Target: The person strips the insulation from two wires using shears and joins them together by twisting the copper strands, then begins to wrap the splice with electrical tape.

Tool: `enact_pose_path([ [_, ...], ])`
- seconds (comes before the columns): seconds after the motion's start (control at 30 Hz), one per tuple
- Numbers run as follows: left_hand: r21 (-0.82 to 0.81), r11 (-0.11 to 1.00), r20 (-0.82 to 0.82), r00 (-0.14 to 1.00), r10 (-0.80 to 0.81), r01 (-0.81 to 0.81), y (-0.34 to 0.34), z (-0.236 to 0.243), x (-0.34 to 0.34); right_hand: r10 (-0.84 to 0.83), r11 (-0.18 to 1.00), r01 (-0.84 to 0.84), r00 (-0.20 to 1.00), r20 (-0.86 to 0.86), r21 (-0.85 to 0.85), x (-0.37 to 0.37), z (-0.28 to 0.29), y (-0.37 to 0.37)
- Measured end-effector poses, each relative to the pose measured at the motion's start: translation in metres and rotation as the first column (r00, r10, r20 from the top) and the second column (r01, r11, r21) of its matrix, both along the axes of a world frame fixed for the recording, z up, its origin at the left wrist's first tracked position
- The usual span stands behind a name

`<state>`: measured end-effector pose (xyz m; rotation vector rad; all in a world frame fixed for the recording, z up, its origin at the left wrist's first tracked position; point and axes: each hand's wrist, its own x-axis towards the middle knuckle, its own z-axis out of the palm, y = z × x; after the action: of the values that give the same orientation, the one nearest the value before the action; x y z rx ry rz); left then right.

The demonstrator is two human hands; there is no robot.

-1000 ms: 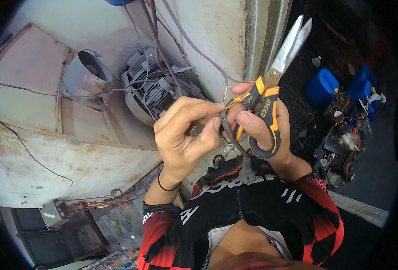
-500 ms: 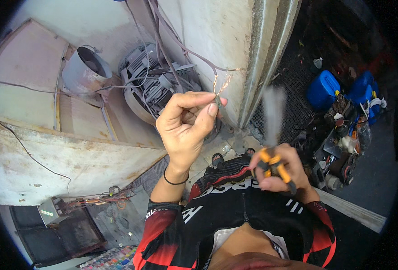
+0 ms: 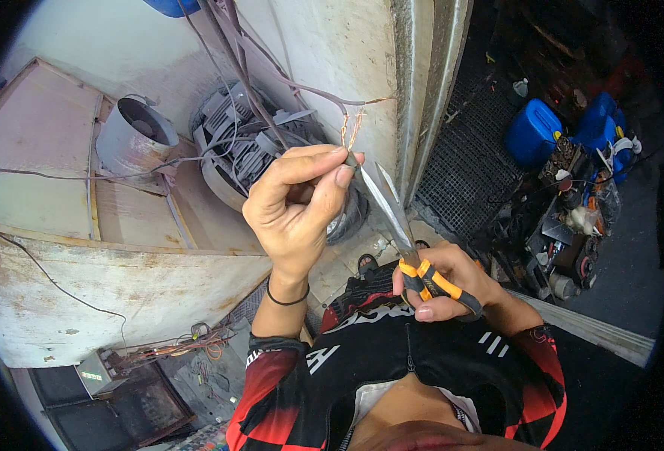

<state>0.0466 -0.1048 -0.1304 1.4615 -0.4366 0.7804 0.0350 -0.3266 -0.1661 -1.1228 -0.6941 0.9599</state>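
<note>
My left hand (image 3: 294, 199) is raised in the middle, thumb and forefinger pinching a short dark wire (image 3: 352, 161). Bared copper strands (image 3: 357, 129) stand up above the fingertips, beside a twisted copper end of a hanging cable (image 3: 318, 92); whether the two join is hidden by my fingers. A second bare copper tip pokes out to the right from that cable. Lower right, my right hand (image 3: 456, 274) grips the scissors (image 3: 397, 219) by their yellow and black handles. Their long blades are slightly apart and point up toward the pinched wire, close to my left fingertips.
A dusty grey motor (image 3: 234, 131) and a round metal duct (image 3: 135, 143) stand at the left, with loose cables across them. A pale pillar (image 3: 362, 52) rises behind my hands. Blue jugs (image 3: 533, 134) and piled tools sit at the right. An electrical box (image 3: 98, 373) lies lower left.
The scissors have swung left and up toward my left hand; their blades, blurred before, are now sharp. My left hand keeps its pinch on the wire. The whole view has shifted slightly.
</note>
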Motion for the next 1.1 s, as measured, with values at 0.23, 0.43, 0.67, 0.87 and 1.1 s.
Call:
enact_pose_path([
  [0.23,0.058,0.998,-0.027,0.999,-0.023,0.024,0.01,0.002,0.002,0.026,0.999,-0.026,0.999,0.025,-0.019,0.006,0.003,-0.001],
  [0.43,0.236,0.971,0.008,0.999,-0.033,0.031,0.021,0.009,0.007,0.054,0.997,-0.058,0.996,-0.065,-0.059,0.011,0.007,-0.007],
  [0.67,-0.164,0.952,-0.121,0.953,-0.279,0.258,0.01,0.008,0.004,-0.045,0.999,0.046,0.993,0.105,-0.009,0.01,-0.004,-0.001],
  [0.87,-0.489,0.736,-0.185,0.769,-0.612,0.468,0.01,-0.002,0.011,-0.081,0.996,0.088,0.982,0.168,-0.032,0.009,-0.008,0.001],
  [1.1,-0.658,0.576,-0.074,0.719,-0.691,0.486,-0.003,-0.016,0.015,-0.192,0.98,0.197,0.932,0.307,0.014,0.009,-0.019,0.013],
])
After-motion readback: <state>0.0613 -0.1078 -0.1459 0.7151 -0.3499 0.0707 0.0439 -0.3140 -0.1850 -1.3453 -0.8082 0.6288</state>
